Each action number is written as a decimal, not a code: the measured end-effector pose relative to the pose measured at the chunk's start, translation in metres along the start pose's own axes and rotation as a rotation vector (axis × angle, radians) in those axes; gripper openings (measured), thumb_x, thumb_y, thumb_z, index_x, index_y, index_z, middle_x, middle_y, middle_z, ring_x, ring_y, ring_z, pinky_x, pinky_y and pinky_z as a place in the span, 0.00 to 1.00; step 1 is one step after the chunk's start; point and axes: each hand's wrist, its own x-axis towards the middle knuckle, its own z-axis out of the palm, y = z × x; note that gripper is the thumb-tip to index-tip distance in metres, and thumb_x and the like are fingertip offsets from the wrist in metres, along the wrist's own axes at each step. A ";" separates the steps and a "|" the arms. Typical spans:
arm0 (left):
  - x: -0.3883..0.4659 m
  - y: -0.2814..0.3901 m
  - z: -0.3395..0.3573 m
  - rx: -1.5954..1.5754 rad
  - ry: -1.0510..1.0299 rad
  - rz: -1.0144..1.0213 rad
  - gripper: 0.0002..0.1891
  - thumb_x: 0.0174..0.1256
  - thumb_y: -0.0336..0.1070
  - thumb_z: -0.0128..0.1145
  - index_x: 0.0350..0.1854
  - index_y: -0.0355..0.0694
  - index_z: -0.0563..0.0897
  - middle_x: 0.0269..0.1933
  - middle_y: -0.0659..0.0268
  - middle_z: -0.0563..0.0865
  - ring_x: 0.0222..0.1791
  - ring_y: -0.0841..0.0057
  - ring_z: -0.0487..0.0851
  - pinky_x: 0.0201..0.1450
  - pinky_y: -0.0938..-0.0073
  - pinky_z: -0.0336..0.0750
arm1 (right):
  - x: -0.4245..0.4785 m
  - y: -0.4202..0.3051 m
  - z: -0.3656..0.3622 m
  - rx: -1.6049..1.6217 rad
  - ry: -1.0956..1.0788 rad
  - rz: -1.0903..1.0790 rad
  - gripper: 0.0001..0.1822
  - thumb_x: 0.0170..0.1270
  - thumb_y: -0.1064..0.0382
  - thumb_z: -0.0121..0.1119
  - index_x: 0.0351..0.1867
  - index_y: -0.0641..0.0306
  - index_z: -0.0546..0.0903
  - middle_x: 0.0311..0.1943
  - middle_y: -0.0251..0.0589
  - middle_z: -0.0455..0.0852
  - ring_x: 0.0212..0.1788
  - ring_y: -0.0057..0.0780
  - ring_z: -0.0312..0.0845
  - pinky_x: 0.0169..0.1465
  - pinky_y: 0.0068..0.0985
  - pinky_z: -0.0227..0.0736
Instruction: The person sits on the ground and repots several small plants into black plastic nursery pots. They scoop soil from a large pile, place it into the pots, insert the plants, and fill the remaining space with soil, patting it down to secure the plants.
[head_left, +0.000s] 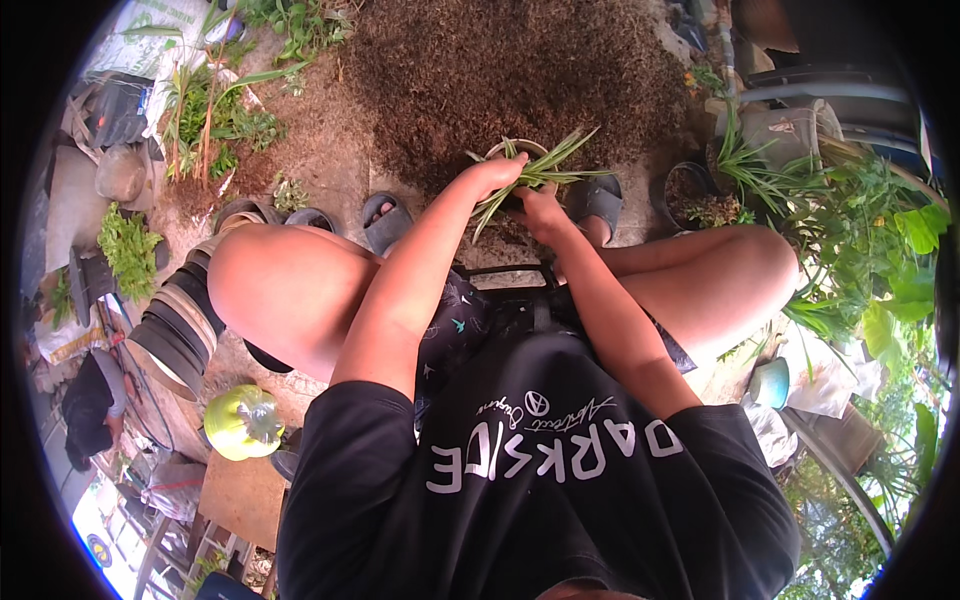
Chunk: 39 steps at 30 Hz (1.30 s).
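A leafy plant with narrow green-and-white striped leaves (564, 153), like a spider plant, lies across the rim of a round pot (517, 142). My left hand (501, 171) grips it from the left, thumb on top near the pot's rim. Just below and to the right, my right hand (541, 211) holds the plant near its base, with fingertips partly hidden by leaves. Roots and the inside of the pot cannot be made out. Dark loose soil or fibre mix (517, 67) is heaped on the ground just beyond the pot.
Stacked round pots (176, 322) lie by my left knee, near a yellow-green plastic bottle (244, 421). Potted plants and a black pot (686, 191) stand at the right. Leafy plants (191, 112) grow at the upper left. Another person (94, 409) is at the far left.
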 end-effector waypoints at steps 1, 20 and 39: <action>-0.004 0.000 0.000 0.005 -0.034 -0.004 0.33 0.76 0.57 0.34 0.69 0.33 0.63 0.69 0.52 0.67 0.68 0.61 0.66 0.67 0.58 0.63 | 0.000 0.000 0.001 0.038 -0.014 -0.002 0.35 0.68 0.68 0.50 0.67 0.63 0.42 0.60 0.51 0.69 0.55 0.43 0.76 0.55 0.47 0.77; -0.059 0.029 -0.008 -0.246 -0.026 -0.138 0.28 0.74 0.60 0.35 0.61 0.43 0.71 0.49 0.61 0.82 0.43 0.68 0.82 0.47 0.60 0.78 | -0.004 -0.011 -0.018 -0.067 0.002 0.024 0.30 0.71 0.56 0.47 0.66 0.62 0.47 0.64 0.55 0.63 0.58 0.47 0.74 0.57 0.52 0.73; -0.038 0.007 0.015 -0.138 0.222 0.095 0.50 0.46 0.38 0.73 0.71 0.31 0.55 0.63 0.47 0.72 0.63 0.60 0.72 0.64 0.63 0.67 | 0.025 -0.137 -0.047 0.372 0.159 -0.440 0.27 0.70 0.61 0.46 0.67 0.68 0.58 0.47 0.50 0.78 0.47 0.45 0.79 0.54 0.41 0.77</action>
